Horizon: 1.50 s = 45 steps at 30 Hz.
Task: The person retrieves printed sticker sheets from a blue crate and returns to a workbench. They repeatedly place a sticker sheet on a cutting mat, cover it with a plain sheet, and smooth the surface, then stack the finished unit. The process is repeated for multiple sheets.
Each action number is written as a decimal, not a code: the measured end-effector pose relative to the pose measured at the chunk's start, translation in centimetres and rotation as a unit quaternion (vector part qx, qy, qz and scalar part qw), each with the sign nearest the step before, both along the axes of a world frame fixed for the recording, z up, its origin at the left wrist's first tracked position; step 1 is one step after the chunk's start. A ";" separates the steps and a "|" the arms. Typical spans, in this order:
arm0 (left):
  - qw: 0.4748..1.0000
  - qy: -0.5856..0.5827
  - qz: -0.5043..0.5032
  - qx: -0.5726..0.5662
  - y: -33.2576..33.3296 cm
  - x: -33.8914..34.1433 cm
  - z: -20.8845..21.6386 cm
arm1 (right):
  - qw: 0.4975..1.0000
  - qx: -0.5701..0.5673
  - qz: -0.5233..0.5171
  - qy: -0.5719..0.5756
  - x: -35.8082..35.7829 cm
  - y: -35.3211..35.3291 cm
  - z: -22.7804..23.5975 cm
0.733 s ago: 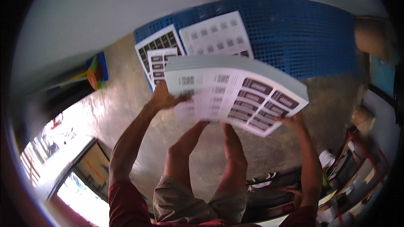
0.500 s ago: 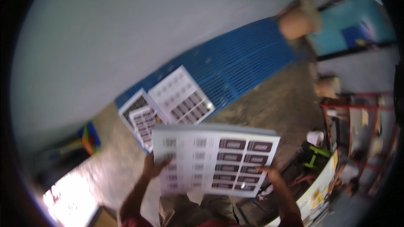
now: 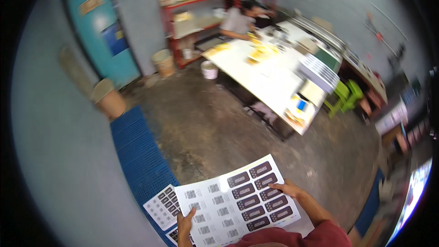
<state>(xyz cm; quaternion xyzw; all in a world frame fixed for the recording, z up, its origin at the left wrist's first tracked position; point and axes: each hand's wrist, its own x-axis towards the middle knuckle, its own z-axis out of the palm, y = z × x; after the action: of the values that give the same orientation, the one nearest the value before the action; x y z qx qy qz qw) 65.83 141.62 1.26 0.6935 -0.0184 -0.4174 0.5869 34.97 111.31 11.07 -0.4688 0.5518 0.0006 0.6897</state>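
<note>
Left hand [image 3: 184, 224], right hand [image 3: 293, 190]: grip pinching opposite sides of white rectangular paper stack [image 3: 224, 203]. White printed sheets [image 3: 158, 210] on blue perforated plastic platform [image 3: 141, 153].

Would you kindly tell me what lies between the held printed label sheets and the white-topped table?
In the head view, mottled concrete floor lies between the printed label sheets and white-topped table.

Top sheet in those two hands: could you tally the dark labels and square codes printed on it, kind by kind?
Dark rounded labels: 10
Square codes: 10
Total on the top sheet: 20
</note>
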 end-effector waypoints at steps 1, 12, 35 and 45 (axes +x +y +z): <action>0.998 0.003 -0.059 0.012 -2.6 -0.1 0.7 | 0.998 -0.017 -0.039 0.040 -2.8 1.1 -1.2; 0.922 0.022 -0.385 0.032 -36.8 -24.6 4.6 | 0.925 -0.138 -0.355 -0.006 -37.3 -5.8 -6.1; 0.744 -0.115 -0.652 -0.090 -94.7 -57.2 3.7 | 0.736 -0.225 -0.638 0.018 -60.9 -39.9 -4.1; 0.861 -0.128 -0.483 -0.096 -114.3 -59.4 4.0 | 0.827 -0.272 -0.490 -0.050 -68.2 -72.3 -4.6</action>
<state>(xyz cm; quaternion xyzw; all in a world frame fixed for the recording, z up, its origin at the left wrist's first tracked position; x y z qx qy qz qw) 6.47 27.32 5.23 0.5855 -0.4662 -0.5521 0.3675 -33.19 39.04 6.46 -0.3046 0.6519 -0.5110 0.4702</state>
